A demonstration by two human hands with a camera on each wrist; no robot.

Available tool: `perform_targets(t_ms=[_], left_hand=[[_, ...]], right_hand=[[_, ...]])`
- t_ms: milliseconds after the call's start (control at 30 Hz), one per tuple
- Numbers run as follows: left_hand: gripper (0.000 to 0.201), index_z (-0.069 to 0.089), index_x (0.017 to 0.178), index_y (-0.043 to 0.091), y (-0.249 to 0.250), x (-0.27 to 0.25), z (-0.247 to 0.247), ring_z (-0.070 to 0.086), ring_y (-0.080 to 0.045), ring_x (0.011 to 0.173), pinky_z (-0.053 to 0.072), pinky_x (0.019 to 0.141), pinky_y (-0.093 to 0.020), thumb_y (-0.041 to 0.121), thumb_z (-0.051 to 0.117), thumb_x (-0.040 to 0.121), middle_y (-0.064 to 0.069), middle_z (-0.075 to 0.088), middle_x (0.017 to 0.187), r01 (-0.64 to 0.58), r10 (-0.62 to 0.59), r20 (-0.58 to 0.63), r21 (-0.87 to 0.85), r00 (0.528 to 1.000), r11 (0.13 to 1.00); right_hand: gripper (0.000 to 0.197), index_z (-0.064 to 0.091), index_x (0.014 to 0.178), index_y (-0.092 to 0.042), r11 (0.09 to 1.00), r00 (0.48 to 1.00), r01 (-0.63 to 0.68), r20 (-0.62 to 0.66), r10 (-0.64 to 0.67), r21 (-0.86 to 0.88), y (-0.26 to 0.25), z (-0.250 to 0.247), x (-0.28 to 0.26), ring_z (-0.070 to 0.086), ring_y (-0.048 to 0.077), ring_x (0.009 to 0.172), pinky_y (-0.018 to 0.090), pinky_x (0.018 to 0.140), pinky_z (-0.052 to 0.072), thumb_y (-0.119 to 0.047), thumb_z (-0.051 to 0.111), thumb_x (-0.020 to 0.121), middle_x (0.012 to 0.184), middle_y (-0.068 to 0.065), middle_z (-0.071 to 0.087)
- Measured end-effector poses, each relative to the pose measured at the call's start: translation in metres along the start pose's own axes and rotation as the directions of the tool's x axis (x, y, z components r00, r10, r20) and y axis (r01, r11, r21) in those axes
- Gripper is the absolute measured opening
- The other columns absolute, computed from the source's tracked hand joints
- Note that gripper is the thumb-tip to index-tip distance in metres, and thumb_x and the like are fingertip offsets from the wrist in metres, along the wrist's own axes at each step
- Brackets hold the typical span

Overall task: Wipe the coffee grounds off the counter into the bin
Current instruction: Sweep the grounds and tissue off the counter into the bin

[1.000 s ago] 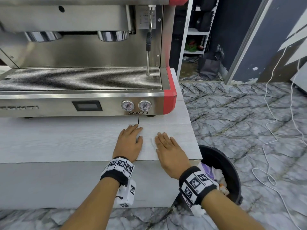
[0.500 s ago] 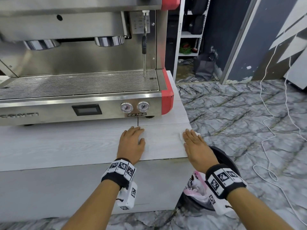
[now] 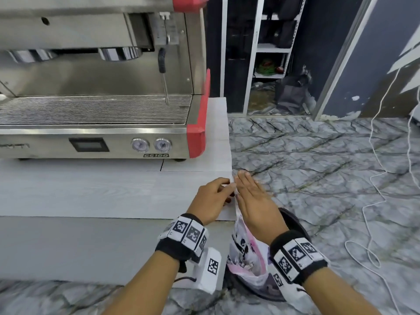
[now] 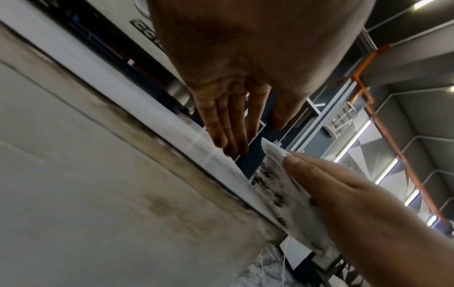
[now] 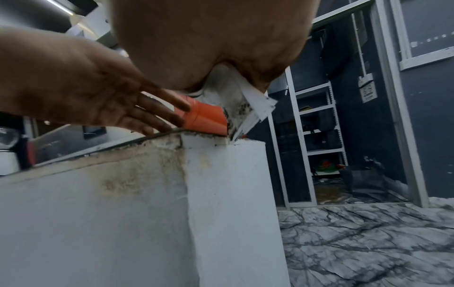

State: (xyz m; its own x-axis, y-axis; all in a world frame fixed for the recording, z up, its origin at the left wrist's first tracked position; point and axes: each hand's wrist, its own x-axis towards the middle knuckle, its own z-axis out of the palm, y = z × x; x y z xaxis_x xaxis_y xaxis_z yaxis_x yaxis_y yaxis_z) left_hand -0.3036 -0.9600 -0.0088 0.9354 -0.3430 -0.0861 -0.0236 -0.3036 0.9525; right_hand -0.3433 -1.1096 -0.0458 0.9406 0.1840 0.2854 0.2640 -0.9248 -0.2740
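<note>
Comparing with half a second ago, the right hand (image 3: 252,201) has left the top of the pale wood-grain counter (image 3: 91,192) and now stands past its right end, turned on edge with the fingers straight and the palm facing the counter. Against this palm lies a white paper tissue stained with dark coffee grounds (image 4: 277,186); the straight fingers press it flat, and I cannot see the thumb well enough to say if it also pinches the paper. The lower edge of the tissue still touches the corner of the counter, as the right wrist view shows. The left hand (image 3: 211,198) has slid to the same corner from its place further left; its fingers are relaxed and a little bent, they touch the counter edge and hold nothing. Directly below the two hands stands the round black bin (image 3: 295,221) with a pink and white plastic bag (image 3: 247,253) inside. I judge that the sweep across the counter is finished and the grounds are going over the edge, so the task is close to its end. Some dark specks remain along the rim of the counter in the right wrist view, so one more pass there may be needed. The grounds cling to the tissue, so it probably must be shaken or dropped into the bin.
</note>
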Motion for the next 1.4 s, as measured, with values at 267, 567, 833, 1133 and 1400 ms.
perform_targets(t_ms=[267, 567, 833, 1133, 1400], left_hand=[[0.009, 0.065, 0.092, 0.011, 0.013, 0.010, 0.062, 0.066, -0.024, 0.077, 0.058, 0.082, -0.045, 0.006, 0.059, 0.089, -0.011, 0.068, 0.080, 0.075, -0.103, -0.114, -0.230, 0.988, 0.970], [0.014, 0.068, 0.090, 0.027, -0.005, 0.015, 0.103, 0.066, -0.024, 0.092, 0.054, 0.087, -0.050, 0.024, 0.056, 0.085, 0.000, 0.071, 0.092, 0.091, -0.107, -0.235, -0.078, 0.966, 0.993], [0.014, 0.067, 0.098, 0.019, -0.049, 0.025, 0.144, 0.064, -0.021, 0.089, 0.054, 0.081, -0.034, 0.018, 0.056, 0.090, -0.003, 0.071, 0.095, 0.186, -0.201, -0.279, -0.082, 0.939, 0.979], [0.007, 0.064, 0.093, 0.019, -0.140, 0.039, 0.183, 0.061, -0.018, 0.082, 0.049, 0.072, -0.024, 0.018, 0.061, 0.087, 0.000, 0.067, 0.090, 0.442, -0.438, -0.272, -0.047, 0.857, 0.896], [0.012, 0.066, 0.093, 0.010, -0.241, 0.064, 0.206, 0.065, -0.029, 0.079, 0.054, 0.073, -0.034, 0.019, 0.059, 0.088, -0.005, 0.067, 0.086, 0.526, -0.493, -0.250, 0.086, 0.833, 0.846]], right_hand=[[0.055, 0.028, 0.146, -0.009, 0.984, 0.995, 0.093, 0.005, -0.095, 0.155, 0.049, -0.009, -0.022, 0.020, 0.012, 0.144, 0.020, 0.118, 0.007, -0.037, 0.022, 0.100, 0.155, 0.006, 0.025], [0.055, 0.036, 0.142, -0.030, 0.643, 0.958, -0.276, 0.154, 0.241, 0.714, 0.103, -0.009, -0.041, 0.047, 0.007, 0.127, 0.029, 0.106, 0.038, -0.037, 0.057, 0.091, 0.142, -0.007, 0.047], [0.024, 0.066, 0.106, -0.013, 0.403, 0.852, -0.504, 0.361, 0.380, 0.764, 0.139, 0.012, -0.042, 0.067, 0.019, 0.093, 0.027, 0.080, 0.054, -0.011, 0.071, 0.082, 0.100, 0.006, 0.072], [0.016, 0.069, 0.093, -0.015, 0.529, 0.752, -0.659, 0.449, 0.482, 0.535, 0.176, 0.095, -0.055, 0.063, 0.016, 0.080, 0.023, 0.072, 0.050, -0.023, 0.073, 0.080, 0.085, 0.001, 0.070], [0.018, 0.064, 0.096, -0.020, 0.570, 0.669, -0.731, 0.562, 0.487, 0.376, 0.205, 0.205, -0.074, 0.056, 0.013, 0.081, 0.016, 0.067, 0.038, -0.031, 0.069, 0.082, 0.086, -0.005, 0.063]])
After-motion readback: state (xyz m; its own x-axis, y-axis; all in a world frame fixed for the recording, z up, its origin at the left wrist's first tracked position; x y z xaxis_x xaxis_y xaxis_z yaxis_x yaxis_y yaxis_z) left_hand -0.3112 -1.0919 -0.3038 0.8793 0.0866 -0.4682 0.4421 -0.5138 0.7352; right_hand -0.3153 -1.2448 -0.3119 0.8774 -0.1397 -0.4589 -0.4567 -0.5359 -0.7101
